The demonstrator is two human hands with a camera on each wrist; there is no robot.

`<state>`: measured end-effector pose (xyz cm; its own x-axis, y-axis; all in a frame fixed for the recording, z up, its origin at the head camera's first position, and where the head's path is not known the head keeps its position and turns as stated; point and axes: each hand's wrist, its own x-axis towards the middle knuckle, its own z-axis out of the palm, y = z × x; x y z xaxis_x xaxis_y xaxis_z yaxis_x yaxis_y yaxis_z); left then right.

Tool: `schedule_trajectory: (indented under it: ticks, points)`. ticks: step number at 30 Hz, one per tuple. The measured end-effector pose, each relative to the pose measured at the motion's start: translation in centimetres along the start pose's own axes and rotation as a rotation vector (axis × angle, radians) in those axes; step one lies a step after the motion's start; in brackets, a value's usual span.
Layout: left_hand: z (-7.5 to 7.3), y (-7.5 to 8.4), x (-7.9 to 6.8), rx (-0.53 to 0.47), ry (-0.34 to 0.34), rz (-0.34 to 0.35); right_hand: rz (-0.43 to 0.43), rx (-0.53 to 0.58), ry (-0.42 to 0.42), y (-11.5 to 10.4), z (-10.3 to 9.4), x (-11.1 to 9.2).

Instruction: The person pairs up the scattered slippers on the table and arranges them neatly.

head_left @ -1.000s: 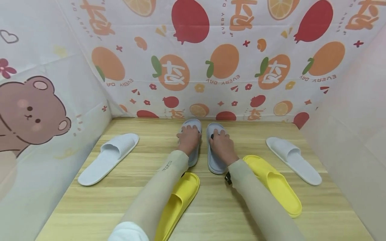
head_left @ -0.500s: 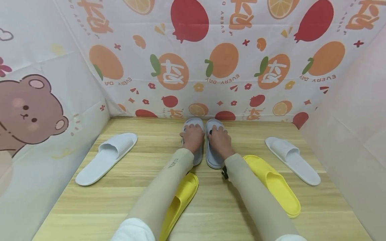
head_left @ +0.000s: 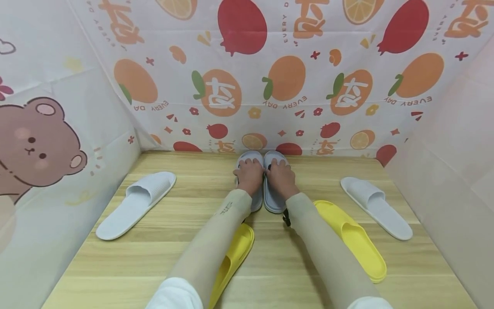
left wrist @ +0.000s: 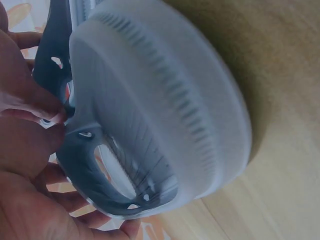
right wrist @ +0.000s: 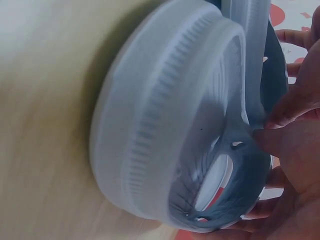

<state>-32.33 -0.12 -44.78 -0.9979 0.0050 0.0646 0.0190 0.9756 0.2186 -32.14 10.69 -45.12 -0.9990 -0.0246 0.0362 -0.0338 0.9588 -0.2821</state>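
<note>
A person leans over a wooden floor (head_left: 108, 274), both arms stretched forward and angled inward. The left hand (head_left: 250, 175) pinches the strap of one grey slipper (head_left: 256, 201), the right hand (head_left: 281, 177) that of its mate (head_left: 272, 201), thumb against fingers. The pair stands side by side, toes at the fruit-print wall (head_left: 285, 116); whether their edges touch I cannot tell. The step looks like lining up this pair; next would call for evening the toes, then letting go gently. Yellow slippers (head_left: 339, 219) lie nearer, splayed apart.
</note>
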Motion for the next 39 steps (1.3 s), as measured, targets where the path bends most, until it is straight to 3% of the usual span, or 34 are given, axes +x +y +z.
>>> schedule_trajectory:
  ticks: [22,33,39]
  points:
    - [-0.3,0.2,0.1,-0.016,-0.03,-0.005,0.02,-0.012,-0.02,0.1,0.2,0.5]
    - [0.1,-0.2,-0.1,-0.053,-0.048,0.027,0.001,-0.036,-0.048,0.9,-0.1,0.2]
    - [-0.8,-0.8,-0.7,-0.063,-0.068,0.035,-0.046,-0.083,-0.052,0.6,-0.3,-0.1]
